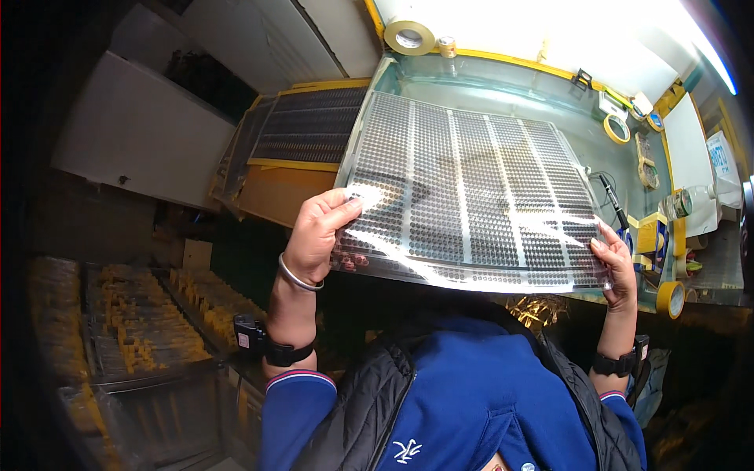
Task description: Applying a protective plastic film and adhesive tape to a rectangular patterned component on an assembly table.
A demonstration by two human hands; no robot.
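A large, clear film sheet (475, 188) printed with rows of small dark shapes is held up over the near part of a glass-topped table (487, 86). Pale strips divide its pattern into bands, and bright glare crosses its near part. My left hand (318, 231) pinches the left edge, thumb on top. On the right edge, near the front corner, my right hand (614, 263) grips the film with the thumb above. The near edge bows slightly over the front of the table. Fingers under the sheet are partly seen through it.
Tape rolls (410, 36) stand along the back; another roll (616, 129) and a black marker (613, 200) lie to the right. A clear jar (677, 204) and yellow tape (670, 299) are farther right. Patterned sheets (310, 122) are stacked left; racks of packed sheets (141, 322) stand lower left.
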